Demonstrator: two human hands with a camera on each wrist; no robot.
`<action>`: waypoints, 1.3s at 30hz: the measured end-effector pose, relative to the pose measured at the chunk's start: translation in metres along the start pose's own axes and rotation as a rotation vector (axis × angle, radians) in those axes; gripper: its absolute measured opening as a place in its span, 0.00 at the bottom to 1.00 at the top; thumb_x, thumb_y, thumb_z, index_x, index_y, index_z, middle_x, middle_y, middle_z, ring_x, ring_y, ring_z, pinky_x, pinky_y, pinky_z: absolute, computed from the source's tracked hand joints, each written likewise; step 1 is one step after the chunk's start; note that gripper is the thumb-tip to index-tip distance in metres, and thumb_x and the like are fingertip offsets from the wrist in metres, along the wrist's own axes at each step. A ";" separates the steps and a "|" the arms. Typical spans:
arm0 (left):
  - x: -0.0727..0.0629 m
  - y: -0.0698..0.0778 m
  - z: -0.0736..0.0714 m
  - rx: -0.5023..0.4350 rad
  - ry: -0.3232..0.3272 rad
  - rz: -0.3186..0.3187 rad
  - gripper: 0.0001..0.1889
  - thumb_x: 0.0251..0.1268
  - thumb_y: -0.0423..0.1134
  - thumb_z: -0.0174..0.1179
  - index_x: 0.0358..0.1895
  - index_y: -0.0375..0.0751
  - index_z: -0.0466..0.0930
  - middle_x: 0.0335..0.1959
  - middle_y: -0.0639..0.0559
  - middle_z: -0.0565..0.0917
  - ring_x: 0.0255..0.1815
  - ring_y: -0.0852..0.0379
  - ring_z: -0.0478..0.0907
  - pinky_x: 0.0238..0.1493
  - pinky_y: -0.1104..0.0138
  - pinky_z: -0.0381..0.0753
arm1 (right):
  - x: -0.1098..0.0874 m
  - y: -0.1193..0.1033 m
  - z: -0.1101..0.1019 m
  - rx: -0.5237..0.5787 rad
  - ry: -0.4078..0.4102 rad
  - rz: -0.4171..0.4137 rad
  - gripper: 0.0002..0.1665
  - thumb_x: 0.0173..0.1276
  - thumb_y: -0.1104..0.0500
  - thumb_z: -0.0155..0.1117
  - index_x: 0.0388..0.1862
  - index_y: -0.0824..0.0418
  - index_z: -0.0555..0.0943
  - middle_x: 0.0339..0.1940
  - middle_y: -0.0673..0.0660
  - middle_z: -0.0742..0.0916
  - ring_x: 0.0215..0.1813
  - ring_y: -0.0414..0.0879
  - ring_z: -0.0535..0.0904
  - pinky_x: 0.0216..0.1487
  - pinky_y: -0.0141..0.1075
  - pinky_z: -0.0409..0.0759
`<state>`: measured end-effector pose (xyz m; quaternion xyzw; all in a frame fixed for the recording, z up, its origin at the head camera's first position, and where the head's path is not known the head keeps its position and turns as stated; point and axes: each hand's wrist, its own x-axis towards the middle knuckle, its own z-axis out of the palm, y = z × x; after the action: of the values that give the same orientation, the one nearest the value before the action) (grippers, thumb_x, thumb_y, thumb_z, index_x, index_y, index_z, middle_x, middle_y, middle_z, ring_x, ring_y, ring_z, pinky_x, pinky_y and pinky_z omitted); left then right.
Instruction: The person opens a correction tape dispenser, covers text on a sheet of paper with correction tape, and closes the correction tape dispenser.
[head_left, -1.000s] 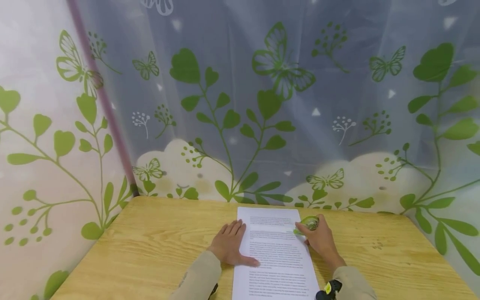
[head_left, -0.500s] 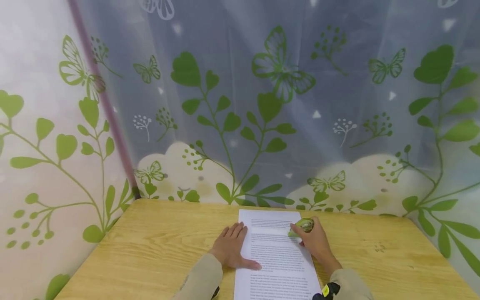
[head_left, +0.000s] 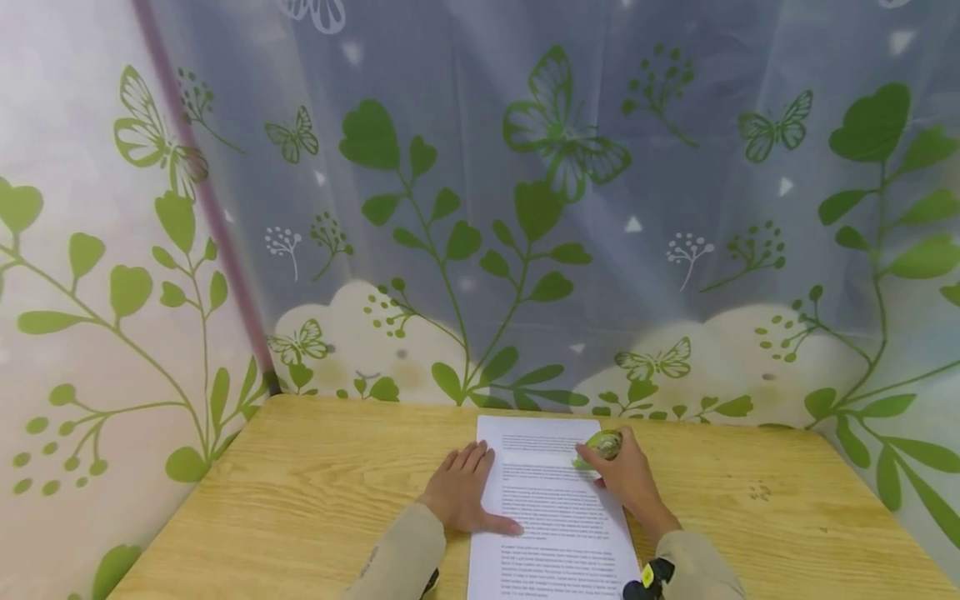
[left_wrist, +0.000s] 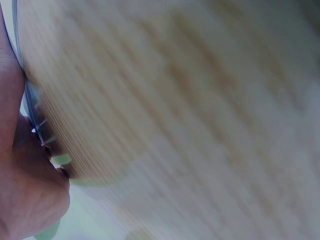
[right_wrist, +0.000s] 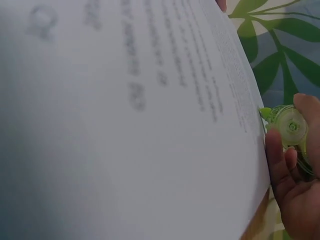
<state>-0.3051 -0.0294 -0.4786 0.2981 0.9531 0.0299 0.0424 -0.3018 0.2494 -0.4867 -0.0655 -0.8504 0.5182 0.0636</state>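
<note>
There's the dispenser [head_left: 604, 446], over the far right part of the paper [head_left: 551, 517], just in from its right edge, and I've got the right hand [head_left: 632, 477] pinching it between thumb and fingers. Its tip [right_wrist: 264, 113] meets the sheet or sits just above it; from my seat I can't tell how hard it presses.

Tip points left and slightly near; the long axis slants from there up to the far right, body leaning back into the palm. The step looks to me like working that tip along the printed lines. To do it well, I'd want the tip's full edge down, the slant constant, light even pressure, one smooth pull in line with the print, no twist at the wrist.

Over on the left, the left hand [head_left: 467, 492] lies flat, thumb spread onto the page, fingers straight along its left edge: a good anchor, I'd say. Under it all, the table [head_left: 315, 483]; beyond, the leafy curtain [head_left: 420, 275].
</note>
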 end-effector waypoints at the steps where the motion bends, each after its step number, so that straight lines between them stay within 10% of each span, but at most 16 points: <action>1: 0.001 -0.001 0.002 0.004 0.000 0.000 0.64 0.42 0.84 0.45 0.75 0.36 0.50 0.75 0.42 0.52 0.75 0.45 0.48 0.71 0.53 0.51 | 0.000 -0.001 0.000 -0.015 -0.002 -0.005 0.39 0.61 0.44 0.69 0.58 0.65 0.61 0.42 0.64 0.79 0.25 0.46 0.79 0.28 0.36 0.80; 39: -0.002 0.001 -0.002 0.006 0.001 -0.018 0.63 0.42 0.84 0.47 0.75 0.38 0.51 0.75 0.44 0.53 0.75 0.47 0.49 0.71 0.55 0.50 | 0.000 -0.001 -0.009 -0.097 0.019 -0.019 0.37 0.63 0.49 0.68 0.58 0.67 0.60 0.32 0.60 0.79 0.22 0.45 0.75 0.24 0.35 0.77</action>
<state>-0.3031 -0.0293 -0.4761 0.2897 0.9559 0.0267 0.0410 -0.3002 0.2566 -0.4818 -0.0653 -0.8745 0.4750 0.0734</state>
